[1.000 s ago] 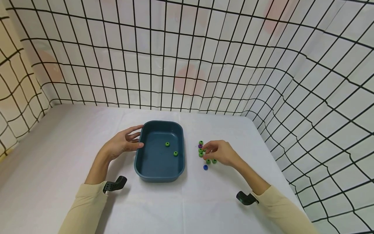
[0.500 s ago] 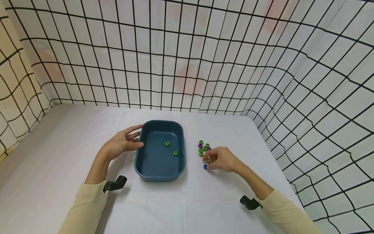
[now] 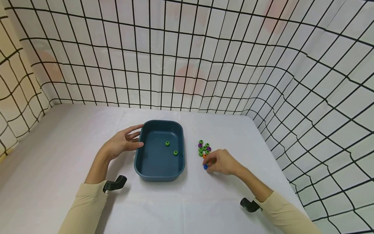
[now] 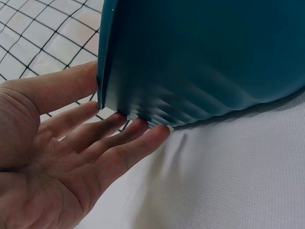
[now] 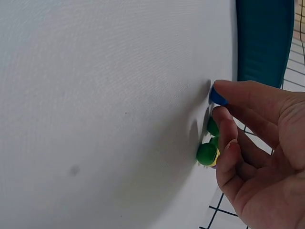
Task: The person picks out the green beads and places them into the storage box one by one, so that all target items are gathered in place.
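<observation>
A dark teal tray [image 3: 159,165] lies on the table with two green beads [image 3: 175,153] inside. Its left side is touched by my left hand [image 3: 121,143]: the thumb crosses the rim, while the other fingers, extended and spread, meet the outer wall [image 4: 162,100]. To the tray's right, my right hand [image 3: 222,162] pinches a blue bead [image 5: 218,97] between thumb and index finger, low at the tabletop. Just beyond that hand lies a loose cluster of several green beads [image 3: 201,153], with purple beads [image 3: 200,145] and an orange bead [image 3: 205,156] among them. The hand hides part of this cluster.
White cloth [image 3: 181,208] covers the table. Black netting [image 3: 163,58] over pale sheeting walls the back and both sides. A black device [image 3: 115,184] is strapped to the left sleeve cuff, and another black device [image 3: 249,204] to the right cuff.
My right hand has moved from the bead cluster toward my body, down to the blue bead, uncovering more green, purple and orange beads. The left hand and tray have stayed put.
</observation>
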The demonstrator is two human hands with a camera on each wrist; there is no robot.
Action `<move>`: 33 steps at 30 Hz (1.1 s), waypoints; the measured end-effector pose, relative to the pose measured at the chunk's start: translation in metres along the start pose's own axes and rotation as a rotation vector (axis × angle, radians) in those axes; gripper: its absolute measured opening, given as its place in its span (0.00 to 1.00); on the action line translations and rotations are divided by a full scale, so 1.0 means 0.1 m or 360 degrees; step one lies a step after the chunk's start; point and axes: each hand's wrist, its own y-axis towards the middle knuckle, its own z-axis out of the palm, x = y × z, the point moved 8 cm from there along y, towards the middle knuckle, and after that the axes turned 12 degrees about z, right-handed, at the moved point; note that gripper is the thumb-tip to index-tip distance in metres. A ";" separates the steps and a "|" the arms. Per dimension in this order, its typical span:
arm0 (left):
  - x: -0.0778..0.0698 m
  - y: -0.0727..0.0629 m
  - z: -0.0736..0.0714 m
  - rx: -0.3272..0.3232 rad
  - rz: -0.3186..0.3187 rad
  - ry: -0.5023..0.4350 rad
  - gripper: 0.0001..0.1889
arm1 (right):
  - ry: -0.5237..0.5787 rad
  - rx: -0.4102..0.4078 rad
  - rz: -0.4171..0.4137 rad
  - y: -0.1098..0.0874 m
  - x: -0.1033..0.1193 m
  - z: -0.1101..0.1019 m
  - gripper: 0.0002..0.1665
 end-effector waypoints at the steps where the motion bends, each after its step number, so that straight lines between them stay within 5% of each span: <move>1: 0.00 0.00 0.00 0.0000 0.0001 0.0000 0.48 | -0.0002 -0.0001 -0.0004 0.00 0.01 0.00 0.11; 33: 0.00 -0.01 0.02 -0.0001 -0.0004 0.0007 0.47 | -0.0061 -0.0182 -0.0128 0.16 0.34 -0.16 0.08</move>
